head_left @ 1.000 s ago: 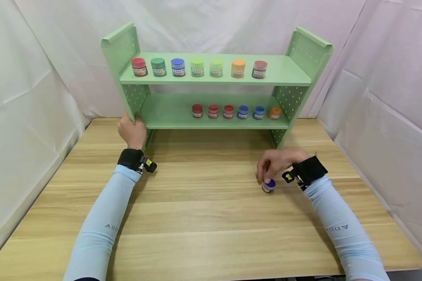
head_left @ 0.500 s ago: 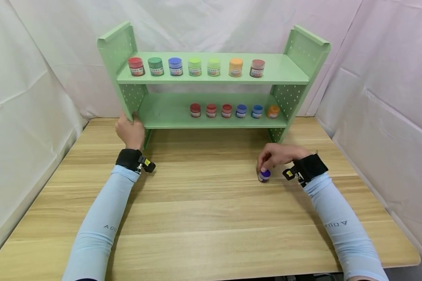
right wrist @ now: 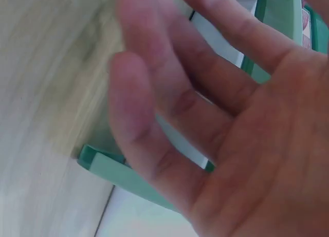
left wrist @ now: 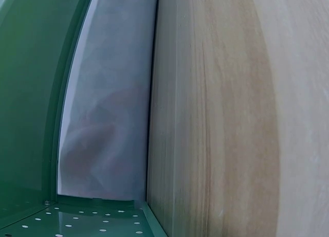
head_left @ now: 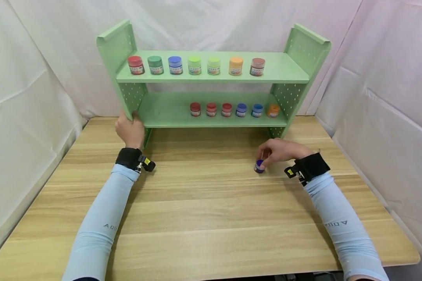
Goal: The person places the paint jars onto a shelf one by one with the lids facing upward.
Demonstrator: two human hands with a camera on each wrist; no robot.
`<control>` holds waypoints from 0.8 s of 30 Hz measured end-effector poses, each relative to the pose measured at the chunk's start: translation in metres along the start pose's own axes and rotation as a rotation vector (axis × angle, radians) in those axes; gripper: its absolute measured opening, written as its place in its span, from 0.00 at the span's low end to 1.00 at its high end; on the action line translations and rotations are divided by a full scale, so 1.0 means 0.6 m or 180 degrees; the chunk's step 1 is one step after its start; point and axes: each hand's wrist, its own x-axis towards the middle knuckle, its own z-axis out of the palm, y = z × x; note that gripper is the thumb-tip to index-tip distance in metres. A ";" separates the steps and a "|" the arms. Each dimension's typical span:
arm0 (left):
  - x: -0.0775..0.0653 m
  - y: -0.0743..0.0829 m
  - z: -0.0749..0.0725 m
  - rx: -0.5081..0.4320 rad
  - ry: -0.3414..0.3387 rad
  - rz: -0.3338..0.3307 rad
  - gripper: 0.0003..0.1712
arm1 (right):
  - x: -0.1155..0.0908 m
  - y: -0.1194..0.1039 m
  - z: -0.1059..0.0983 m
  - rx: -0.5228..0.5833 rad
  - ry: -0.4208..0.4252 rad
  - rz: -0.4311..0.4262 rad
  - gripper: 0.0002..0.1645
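My right hand pinches a small purple-lidded paint jar low over the table, in front of the shelf's right leg. Whether the jar touches the wood I cannot tell. In the right wrist view the fingers are bent and the jar is out of sight. My left hand grips the left side panel of the green two-tier shelf, near the lower board; its fingertips are hidden behind the panel. The left wrist view has only the shelf's perforated panel, its underside and the table, with no hand.
The upper board carries a row of several larger jars, from a red jar to a brownish-red jar. Several smaller jars, including an orange jar, stand on the lower board's right part. White cloth surrounds the wooden table.
My right hand has carried the purple-lidded jar away from me toward the shelf and slightly left. My left hand keeps its grip on the side panel.
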 end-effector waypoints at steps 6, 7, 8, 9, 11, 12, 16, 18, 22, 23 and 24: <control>0.004 -0.001 0.003 0.0059 0.0012 -0.0022 0.17 | -0.001 -0.003 0.000 -0.0028 -0.0018 -0.0003 0.11; 0.004 -0.001 0.003 0.0072 0.0015 -0.0024 0.17 | 0.000 -0.002 0.000 -0.0041 0.0012 -0.0007 0.12; 0.004 -0.001 0.003 0.0084 0.0014 -0.0025 0.17 | 0.000 -0.002 0.000 -0.0057 0.0049 -0.0026 0.13; 0.004 -0.001 0.003 0.0097 0.0017 -0.0017 0.17 | 0.000 -0.002 0.001 -0.0075 0.0096 -0.0051 0.14; 0.004 -0.001 0.003 0.0088 0.0011 -0.0015 0.17 | 0.001 -0.001 0.001 -0.0133 0.0210 -0.0124 0.17; 0.004 -0.002 0.003 0.0086 0.0009 -0.0007 0.17 | 0.003 0.000 0.001 -0.0175 0.0272 -0.0167 0.18; 0.003 -0.004 0.002 0.0086 -0.0001 0.0005 0.16 | 0.006 0.002 0.004 -0.0262 0.0466 -0.0254 0.19; 0.002 -0.004 0.000 0.0096 -0.0011 0.0006 0.17 | 0.008 0.002 0.006 -0.0298 0.0533 -0.0212 0.18; 0.002 -0.002 -0.001 0.0069 -0.0016 -0.0008 0.17 | 0.012 0.000 0.010 -0.0468 0.0671 -0.0021 0.17; 0.002 -0.002 -0.001 0.0068 -0.0013 -0.0004 0.17 | 0.013 0.000 0.010 -0.0519 0.0698 0.0027 0.17; 0.002 -0.002 -0.001 0.0068 -0.0010 0.0003 0.17 | 0.014 -0.001 0.011 -0.0561 0.0717 0.0071 0.17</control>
